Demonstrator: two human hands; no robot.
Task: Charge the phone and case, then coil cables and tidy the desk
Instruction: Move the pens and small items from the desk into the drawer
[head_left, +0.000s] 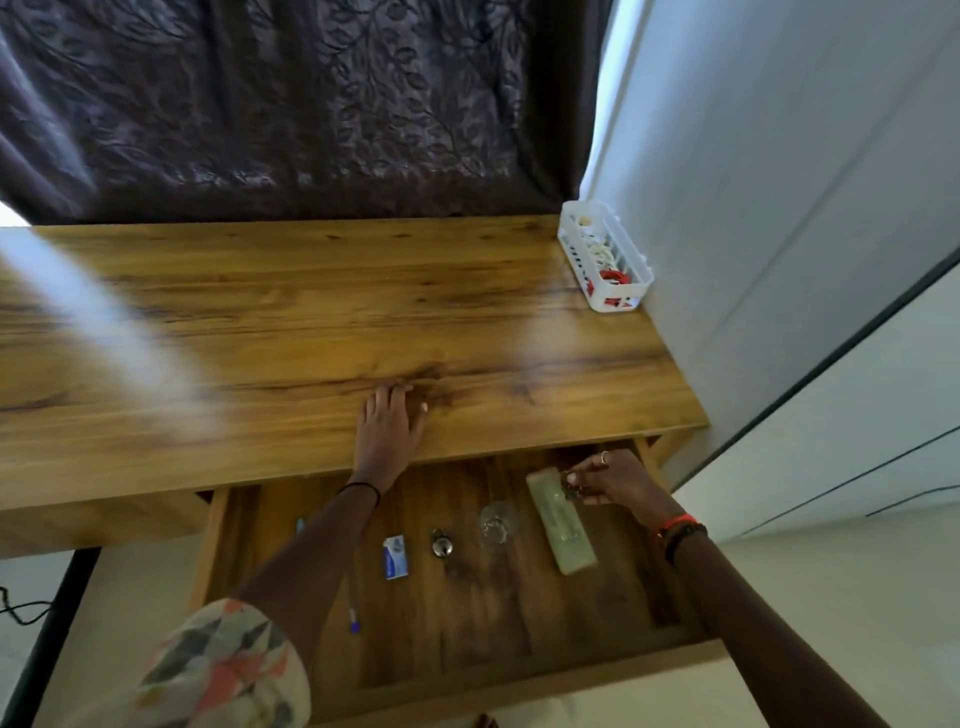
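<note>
Tidying, prob.: left hand (389, 421) flat on desk (260, 312); right hand (608, 480) pinches small dark item (570, 489) in open drawer (467, 623), beside pale green box (563, 527). Next: let go, shut drawer.

Single head-worn, wide-angle view. It looks forward and steeply down from above the near edge of the desk (311, 312), close in. The open drawer (467, 613) fills the bottom centre. The left arm (311, 561) and right arm (753, 623) enter from the near side. The curtain (260, 104) is far, the white wall (779, 156) right. Straight edges bow toward the frame borders.
</note>
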